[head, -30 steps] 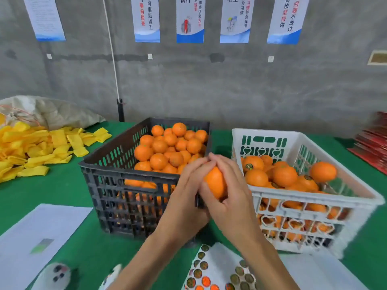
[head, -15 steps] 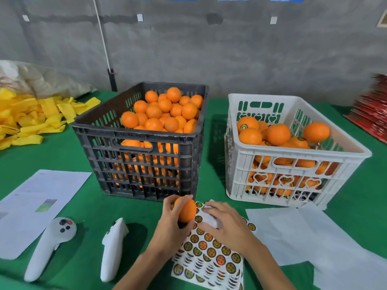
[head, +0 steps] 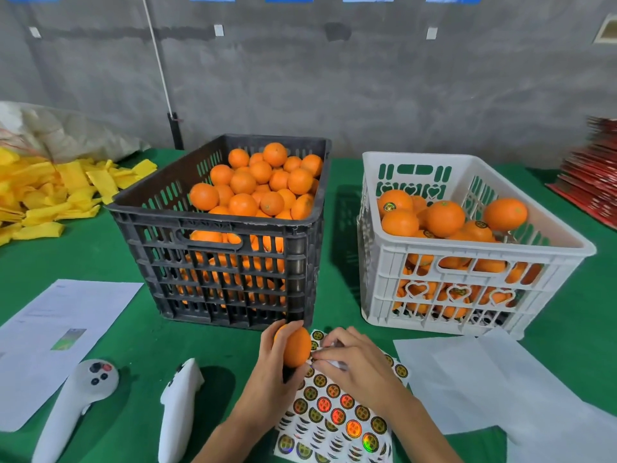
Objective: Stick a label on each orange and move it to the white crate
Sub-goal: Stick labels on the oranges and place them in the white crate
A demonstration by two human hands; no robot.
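Orange point(head: 295, 346) in curled left hand point(head: 272, 369); right hand point(head: 354, 364) fingertips pinching at holographic label sheet point(head: 334, 416), print unreadable

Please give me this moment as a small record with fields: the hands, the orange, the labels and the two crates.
left hand: left hand holds one orange above the table
right hand: right hand has its fingers curled on the label sheet, seemingly picking a label
label on held orange: none visible
black crate: black crate piled with oranges
white crate: white crate partly filled, some oranges labelled
stage: labelling not yet done
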